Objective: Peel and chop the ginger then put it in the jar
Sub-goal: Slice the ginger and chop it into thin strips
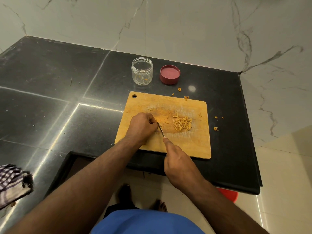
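Observation:
A wooden chopping board (189,146) lies on the black counter. On its right half sits a pile of chopped ginger sticks (182,124). My left hand (143,127) is curled over a small ginger piece on the board's middle, which its fingers mostly hide. My right hand (179,164) grips a knife (161,130) whose thin blade rests against the left fingertips. Behind the board stands an open clear jar (142,71) with a few ginger bits inside. Its red lid (170,74) lies upside down to the jar's right.
Ginger peel scraps (215,128) are scattered on the counter right of and behind the board. A checked cloth (11,181) lies at the counter's left front edge. The counter's right edge (249,132) meets a marble wall. A red object (228,194) shows on the floor below.

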Demonstrator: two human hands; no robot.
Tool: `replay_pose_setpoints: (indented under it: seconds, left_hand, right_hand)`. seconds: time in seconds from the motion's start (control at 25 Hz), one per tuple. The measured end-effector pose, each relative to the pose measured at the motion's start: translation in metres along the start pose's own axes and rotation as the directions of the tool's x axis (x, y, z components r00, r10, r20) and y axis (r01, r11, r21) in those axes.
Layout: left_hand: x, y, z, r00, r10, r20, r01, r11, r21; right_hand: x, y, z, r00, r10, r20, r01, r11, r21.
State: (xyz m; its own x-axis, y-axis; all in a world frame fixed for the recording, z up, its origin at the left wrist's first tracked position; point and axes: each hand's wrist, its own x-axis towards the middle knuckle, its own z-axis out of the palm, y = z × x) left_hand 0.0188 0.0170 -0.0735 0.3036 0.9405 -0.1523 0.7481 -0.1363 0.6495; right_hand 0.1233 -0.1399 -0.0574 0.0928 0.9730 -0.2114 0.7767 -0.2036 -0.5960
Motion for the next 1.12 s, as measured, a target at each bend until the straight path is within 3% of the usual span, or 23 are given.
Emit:
replay_pose_setpoints:
  seconds: [0.12,0.32,0.76,1.12]
  left_hand:
    - [0.000,0.000,0.000,1.000,-0.014,0.007,0.014,1.000,0.004]
    - [0.001,-0.001,-0.001,0.999,-0.031,0.028,0.031,1.000,-0.001]
    - [0.000,0.000,-0.001,0.999,-0.036,0.006,0.036,0.999,-0.009]
    - [-0.001,0.000,-0.002,0.999,-0.037,0.002,0.037,0.999,-0.015]
  right_hand:
    - [-0.020,0.003,0.000,0.999,0.048,-0.007,-0.048,0.998,0.038]
    - [-0.025,0.011,-0.008,0.990,-0.029,-0.142,0.039,0.997,0.069]
    - [0.006,0.006,-0.005,0.999,-0.048,-0.019,0.049,0.998,0.031]
    - [-0.017,0.011,-0.004,1.000,0.019,-0.019,-0.016,0.995,0.101]
